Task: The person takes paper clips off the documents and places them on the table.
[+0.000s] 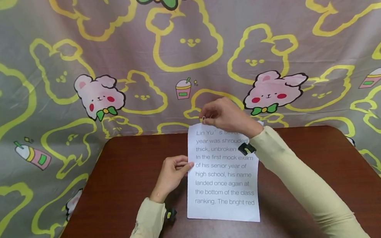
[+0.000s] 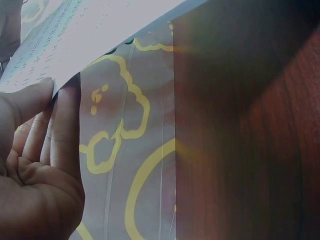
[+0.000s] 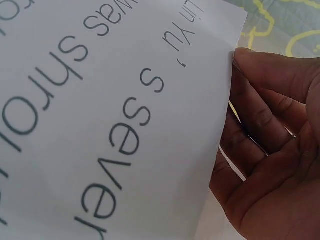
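Note:
A white printed sheet of paper (image 1: pixel 222 177) is held up over the table, its large text facing me. My left hand (image 1: pixel 172 175) pinches its left edge between thumb and fingers. In the left wrist view the thumb (image 2: pixel 37 100) lies on the printed face, with the fingers behind. At the top edge my right hand (image 1: pixel 226 117) pinches a small pale loop, which looks like a paper clip (image 1: pixel 203 118). The right wrist view shows the thumb (image 3: pixel 275 72) and forefinger meeting right at the paper's edge, the other fingers curled behind; most of the clip is hidden there.
A dark red-brown wooden table (image 1: pixel 121 188) lies beneath the hands. Behind it and along both sides hangs a grey curtain (image 1: pixel 128 55) with yellow outlines and cartoon rabbits. Small black devices are strapped at both wrists, at the sleeve cuffs.

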Demonstrator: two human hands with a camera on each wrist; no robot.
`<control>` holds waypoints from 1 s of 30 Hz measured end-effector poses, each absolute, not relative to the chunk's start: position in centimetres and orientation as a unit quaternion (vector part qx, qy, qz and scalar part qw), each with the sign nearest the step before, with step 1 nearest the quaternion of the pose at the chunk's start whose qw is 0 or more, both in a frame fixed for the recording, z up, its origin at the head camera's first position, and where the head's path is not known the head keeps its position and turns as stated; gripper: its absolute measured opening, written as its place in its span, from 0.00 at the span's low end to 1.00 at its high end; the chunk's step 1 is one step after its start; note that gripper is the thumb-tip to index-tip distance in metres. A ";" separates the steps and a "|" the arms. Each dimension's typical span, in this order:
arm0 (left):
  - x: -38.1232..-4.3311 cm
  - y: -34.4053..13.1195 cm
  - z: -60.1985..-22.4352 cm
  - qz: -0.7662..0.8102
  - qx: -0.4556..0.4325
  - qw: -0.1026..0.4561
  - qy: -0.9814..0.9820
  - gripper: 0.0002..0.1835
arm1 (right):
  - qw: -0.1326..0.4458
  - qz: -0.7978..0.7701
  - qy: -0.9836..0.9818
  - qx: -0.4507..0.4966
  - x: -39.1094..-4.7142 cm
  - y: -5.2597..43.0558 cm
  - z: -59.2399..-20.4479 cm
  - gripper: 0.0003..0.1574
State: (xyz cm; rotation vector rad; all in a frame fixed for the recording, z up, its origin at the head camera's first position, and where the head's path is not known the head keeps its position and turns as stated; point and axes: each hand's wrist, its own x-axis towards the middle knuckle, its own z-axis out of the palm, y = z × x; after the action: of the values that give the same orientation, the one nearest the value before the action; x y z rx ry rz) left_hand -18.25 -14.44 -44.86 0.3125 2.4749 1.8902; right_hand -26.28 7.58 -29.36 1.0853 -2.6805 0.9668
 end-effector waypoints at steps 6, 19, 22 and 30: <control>-18.3 -14.5 -44.9 0.604 0.101 0.005 0.790 0.07 | 0.045 0.324 -0.876 0.354 -26.4 7.9 -29.2 0.04; -18.4 -14.6 -45.0 0.600 0.096 0.002 0.794 0.08 | 0.073 0.344 -0.869 0.349 -25.8 9.6 -28.4 0.06; -18.3 -14.6 -44.9 0.600 0.096 0.003 0.794 0.07 | 0.072 0.352 -0.872 0.333 -25.6 10.2 -28.2 0.06; -18.4 -14.7 -44.8 0.603 0.098 0.003 0.792 0.08 | 0.079 0.353 -0.881 0.304 -24.9 12.0 -27.9 0.07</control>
State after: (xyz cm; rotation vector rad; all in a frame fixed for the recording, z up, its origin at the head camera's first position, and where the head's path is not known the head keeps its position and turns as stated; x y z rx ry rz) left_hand -18.36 -14.67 -44.78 0.3059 2.4819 1.8909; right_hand -24.89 12.02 -27.88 0.9103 -2.6370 1.0579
